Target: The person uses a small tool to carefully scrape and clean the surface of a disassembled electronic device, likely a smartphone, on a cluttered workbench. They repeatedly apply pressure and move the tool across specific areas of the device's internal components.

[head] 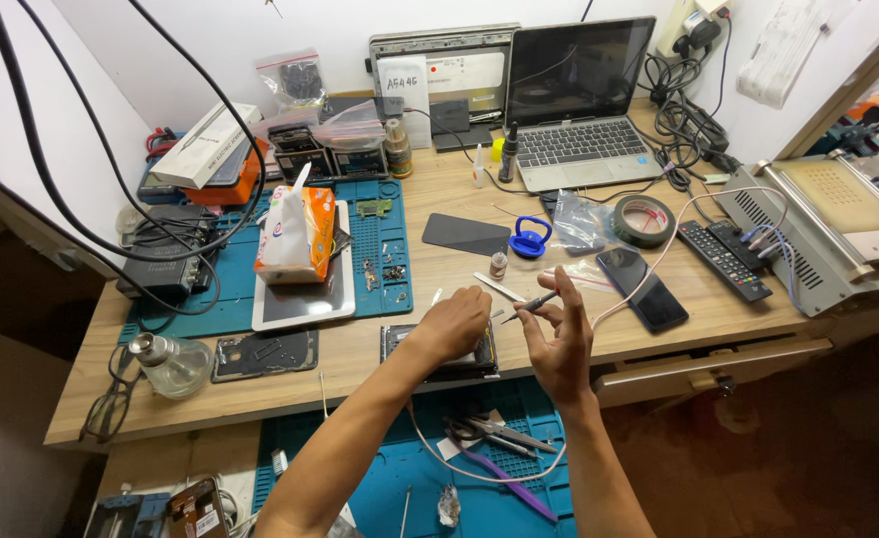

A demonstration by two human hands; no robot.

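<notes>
1. Wooden bench (430,264), crowded with repair gear.
2. Open laptop (577,100) at the back, blue work mat (385,254) to the left.
3. White tablet (305,299) flat on the mat, tissue pack (295,234) on top.
4. Opened phone (439,361) at the near edge, pressed under left hand (449,324), grip closed down on it.
5. Right hand (559,339) just beside, grip pinched on thin tweezers (529,304), tip aimed toward the phone.
6. Blue suction cup (530,239) behind.
</notes>
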